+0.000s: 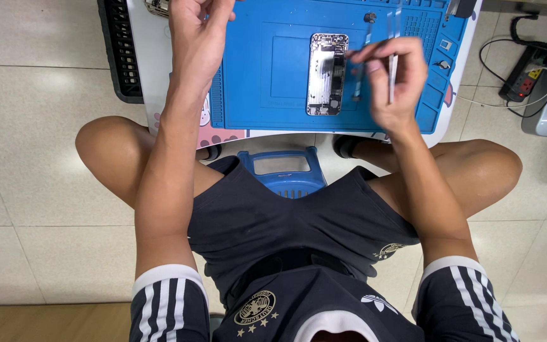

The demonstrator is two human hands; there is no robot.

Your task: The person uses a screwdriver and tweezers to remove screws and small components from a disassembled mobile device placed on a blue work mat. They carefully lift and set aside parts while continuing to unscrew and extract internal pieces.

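head view: i see an opened phone (327, 74) lying flat near the top centre of the frame, its back shell facing up with the inner parts exposed. it sits in the middle of a blue work mat (254, 95), which i judge is there to keep the shell from sliding and to hold small parts in its moulded pockets along the upper right edge. the mat lies on a small white counter (153, 95) pulled in close above my knees, so the work is just in front of both hands.

my right hand (392, 79) is right of the phone, at the upper right of centre. its fingers are pinched narrow around a thin metal tool, tweezers (392, 76) as far as i can tell, held upright like a pen. the fingertips reach toward the phone's right edge; motion blur hides whether they touch it, and a slim strip-like part (357, 79) shows just beside them, too blurred to name.

my left hand (197, 28) is raised at the upper left of the frame, over the mat's left edge and well apart from the phone. its fingers are curled loosely together and run out of the top of the frame, so i cannot tell whether they hold anything.

a black slotted tray (118, 50) stands at the counter's left edge, a blue plastic stool (283, 174) shows between my legs, and a power strip (523, 79) with cables lies on the tiled floor at the far right.
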